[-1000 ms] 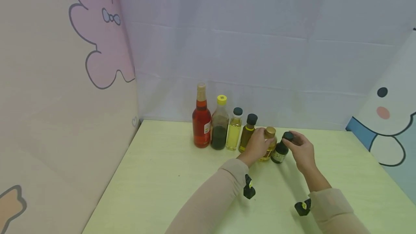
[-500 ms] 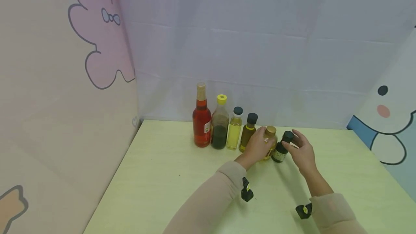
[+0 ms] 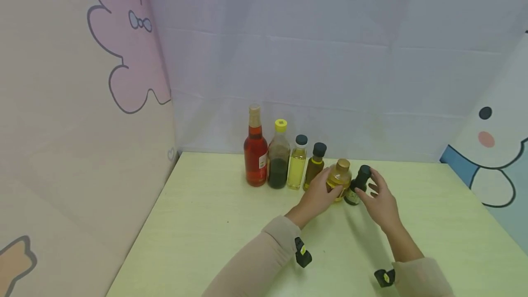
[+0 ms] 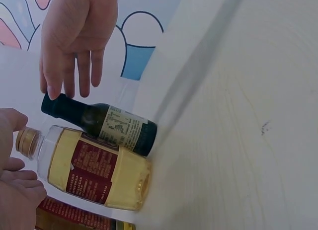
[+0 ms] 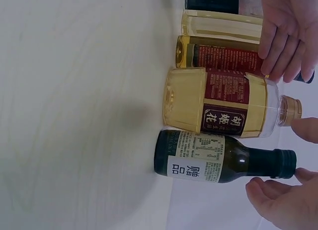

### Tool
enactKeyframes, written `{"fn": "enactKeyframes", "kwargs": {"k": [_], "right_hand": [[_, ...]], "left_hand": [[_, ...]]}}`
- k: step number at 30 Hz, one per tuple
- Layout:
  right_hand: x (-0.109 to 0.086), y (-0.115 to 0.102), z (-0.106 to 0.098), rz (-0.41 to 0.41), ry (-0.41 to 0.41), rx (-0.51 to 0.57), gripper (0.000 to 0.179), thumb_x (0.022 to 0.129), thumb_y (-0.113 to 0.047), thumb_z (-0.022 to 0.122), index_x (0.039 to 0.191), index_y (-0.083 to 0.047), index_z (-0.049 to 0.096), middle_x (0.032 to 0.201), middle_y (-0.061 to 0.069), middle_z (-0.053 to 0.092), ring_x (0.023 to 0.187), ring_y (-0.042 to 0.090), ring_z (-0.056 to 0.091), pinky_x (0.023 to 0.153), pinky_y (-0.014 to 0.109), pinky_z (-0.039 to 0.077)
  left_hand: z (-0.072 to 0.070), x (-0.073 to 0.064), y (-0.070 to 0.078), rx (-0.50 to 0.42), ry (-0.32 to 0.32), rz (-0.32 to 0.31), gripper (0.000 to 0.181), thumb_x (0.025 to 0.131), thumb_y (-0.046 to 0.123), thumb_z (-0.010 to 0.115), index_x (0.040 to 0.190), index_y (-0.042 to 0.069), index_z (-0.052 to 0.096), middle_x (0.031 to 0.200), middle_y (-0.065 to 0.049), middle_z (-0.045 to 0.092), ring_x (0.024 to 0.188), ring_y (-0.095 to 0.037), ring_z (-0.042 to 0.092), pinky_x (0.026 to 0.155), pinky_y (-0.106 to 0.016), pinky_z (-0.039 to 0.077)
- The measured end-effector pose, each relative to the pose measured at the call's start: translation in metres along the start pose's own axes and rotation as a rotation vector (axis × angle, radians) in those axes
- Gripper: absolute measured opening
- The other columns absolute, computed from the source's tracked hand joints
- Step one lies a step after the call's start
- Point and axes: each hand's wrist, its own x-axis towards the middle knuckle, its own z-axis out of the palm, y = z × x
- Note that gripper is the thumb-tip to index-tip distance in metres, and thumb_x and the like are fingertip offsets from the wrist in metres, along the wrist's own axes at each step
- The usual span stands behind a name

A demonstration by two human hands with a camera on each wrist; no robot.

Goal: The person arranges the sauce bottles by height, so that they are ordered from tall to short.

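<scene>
In the head view my left hand [image 3: 316, 198] is beside a squat oil bottle [image 3: 339, 178] with a gold cap and yellow oil. Its thumb and fingers are spread apart around the bottle, not gripping it; contact is unclear. To the right stands a small dark green bottle [image 3: 358, 186] with a black cap. My right hand [image 3: 381, 203] is at its neck, fingers loosely extended. In the right wrist view the right fingertips [image 5: 258, 188] lie close to the neck and one finger seems to touch the cap. Both bottles stand upright, side by side.
Left of them, in a row, stand a black-capped dark oil bottle [image 3: 314, 168], a slim pale-yellow bottle [image 3: 297, 168], a yellow-capped bottle of dark liquid [image 3: 278, 164] and a tall red bottle [image 3: 255, 157]. The row is on a pale table [image 3: 198, 223] before a curtain [image 3: 321, 68].
My left hand has drawn back slightly down and left, uncovering more of the gold-capped bottle. My right fingers have loosened and slid a little lower around the dark bottle's neck. The bottles stay put.
</scene>
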Motion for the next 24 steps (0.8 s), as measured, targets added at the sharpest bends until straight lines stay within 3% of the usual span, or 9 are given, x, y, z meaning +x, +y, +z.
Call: {"fn": "enactKeyframes", "kwargs": {"k": [4, 11, 18, 24], "right_hand": [[-0.008, -0.004, 0.001, 0.027, -0.025, -0.065, 0.077, 0.098, -0.022, 0.061, 0.155, -0.004, 0.012, 0.151, 0.033, 0.022, 0.128, 0.053, 0.036, 0.101, 0.059, 0.037], [-0.021, -0.014, 0.003, 0.082, -0.084, -0.101, 0.079, 0.099, -0.028, 0.059, 0.157, -0.01, 0.008, 0.149, 0.036, 0.023, 0.125, 0.057, 0.036, 0.098, 0.065, 0.036], [-0.026, -0.019, 0.006, 0.044, -0.079, -0.121, 0.073, 0.099, -0.021, 0.058, 0.156, -0.009, 0.015, 0.145, 0.039, 0.027, 0.123, 0.059, 0.038, 0.095, 0.067, 0.037], [-0.027, -0.022, 0.012, 0.013, -0.082, -0.125, 0.068, 0.099, -0.019, 0.059, 0.154, -0.003, 0.022, 0.146, 0.037, 0.029, 0.126, 0.056, 0.036, 0.097, 0.066, 0.036]], "left_hand": [[-0.004, -0.011, -0.001, 0.017, -0.025, -0.023, 0.052, 0.098, 0.024, 0.062, 0.145, 0.012, 0.044, 0.136, -0.002, 0.051, 0.118, -0.012, 0.052, 0.095, -0.028, 0.046], [-0.012, -0.029, -0.002, 0.112, -0.057, -0.098, 0.058, 0.099, 0.033, 0.059, 0.147, 0.007, 0.04, 0.152, -0.004, 0.038, 0.136, -0.019, 0.037, 0.109, -0.037, 0.034], [-0.021, -0.036, -0.002, 0.143, -0.056, -0.128, 0.062, 0.098, 0.037, 0.059, 0.148, 0.005, 0.04, 0.154, -0.004, 0.034, 0.138, -0.02, 0.034, 0.11, -0.037, 0.031], [-0.028, -0.041, -0.005, 0.224, -0.078, -0.146, 0.064, 0.099, 0.038, 0.057, 0.15, 0.007, 0.036, 0.156, -0.006, 0.029, 0.141, -0.02, 0.028, 0.111, -0.038, 0.029]]}}
